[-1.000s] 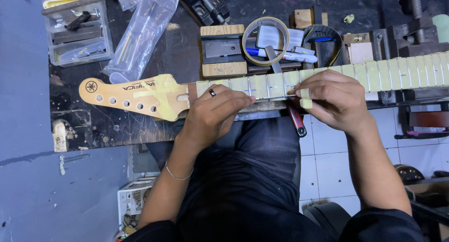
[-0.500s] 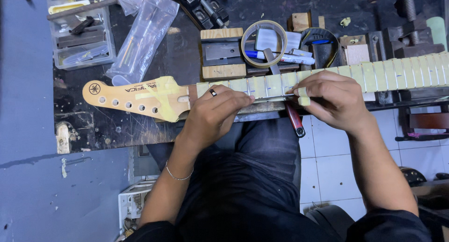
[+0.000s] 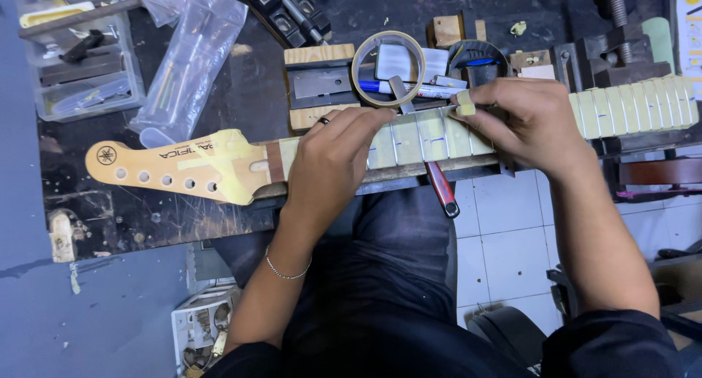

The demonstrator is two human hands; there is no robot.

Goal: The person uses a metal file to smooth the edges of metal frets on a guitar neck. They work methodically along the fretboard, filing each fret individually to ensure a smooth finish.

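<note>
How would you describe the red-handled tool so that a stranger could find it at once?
Start at the long guitar neck lying across the dark workbench. Between the left hand and the right hand, a red-handled tool pokes out below the neck over the lap. It is the only red thing there.

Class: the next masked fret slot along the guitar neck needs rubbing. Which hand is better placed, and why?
Right. The right hand already pinches the small block over the neck; the left hand lies flat on the neck near the headstock, steadying it.

Tape roll [image 3: 388, 68], vise [image 3: 610, 53] crowd behind the guitar neck [image 3: 409, 140]; its near edge lies open.
</note>
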